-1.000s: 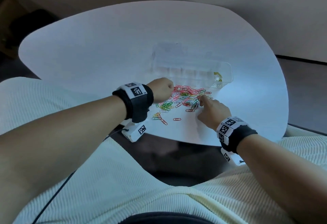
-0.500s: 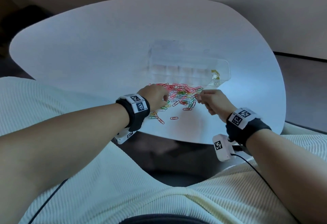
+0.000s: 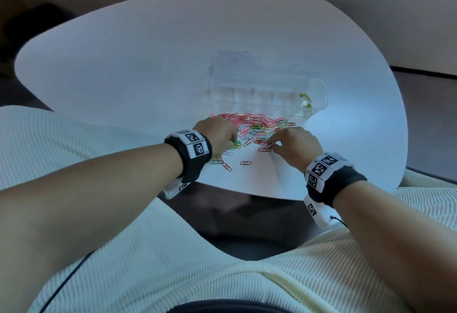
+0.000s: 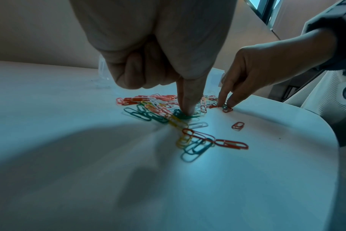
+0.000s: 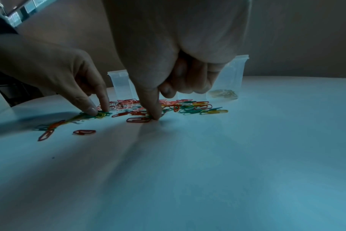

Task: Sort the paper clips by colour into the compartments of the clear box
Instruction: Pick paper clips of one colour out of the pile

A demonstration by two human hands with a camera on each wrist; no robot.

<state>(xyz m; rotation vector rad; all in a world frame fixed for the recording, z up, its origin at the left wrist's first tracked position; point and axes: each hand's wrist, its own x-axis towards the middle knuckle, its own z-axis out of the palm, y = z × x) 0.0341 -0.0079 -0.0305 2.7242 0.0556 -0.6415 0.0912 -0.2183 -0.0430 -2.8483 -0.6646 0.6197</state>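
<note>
Well, clips nr table front edge, box behind

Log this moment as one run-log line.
left hand: fingertip on green clips | right hand: fingertip at red clip | clear box: yellow clips only

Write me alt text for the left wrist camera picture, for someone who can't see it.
The left hand presses an extended fingertip onto green paper clips in a mixed-colour pile on a white table. At right, the right hand touches two fingertips down by a red clip at the pile's edge. A clear box stands partly hidden behind.
</note>
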